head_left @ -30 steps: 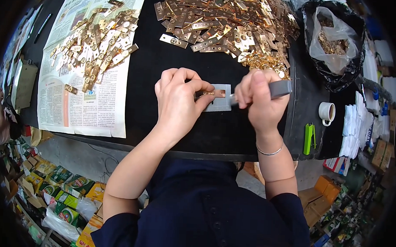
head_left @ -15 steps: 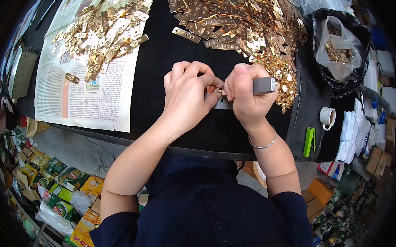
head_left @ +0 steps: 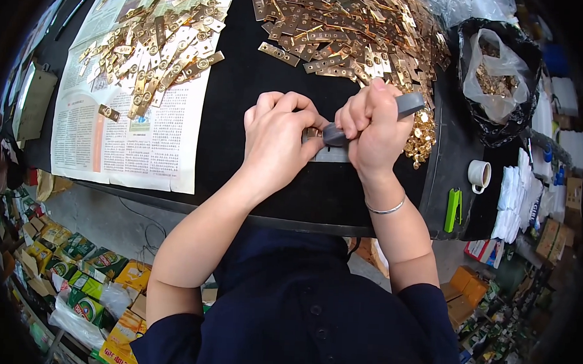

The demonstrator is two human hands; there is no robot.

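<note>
My right hand (head_left: 372, 130) grips a grey-handled tool (head_left: 409, 104), its tip angled down toward a small grey metal plate (head_left: 332, 154) on the black table (head_left: 244, 82). My left hand (head_left: 277, 139) presses down beside the tool tip, pinching a small brass piece (head_left: 311, 132) that is mostly hidden under the fingers. A big heap of brass hinge plates (head_left: 350, 28) lies just beyond my hands. A second spread of brass plates (head_left: 157, 46) sits on a newspaper (head_left: 131, 129) at the left.
A black bag holding a clear bag of small brass parts (head_left: 494, 80) stands at the right. Near it are a white tape roll (head_left: 479, 174), a green stapler-like tool (head_left: 454, 208) and stacked white cloths (head_left: 512, 204). Coloured packets (head_left: 85, 283) lie on the floor at lower left.
Both hands have closed together over the grey plate; the right hand has turned the tool so its handle points up and right. The view has shifted slightly.
</note>
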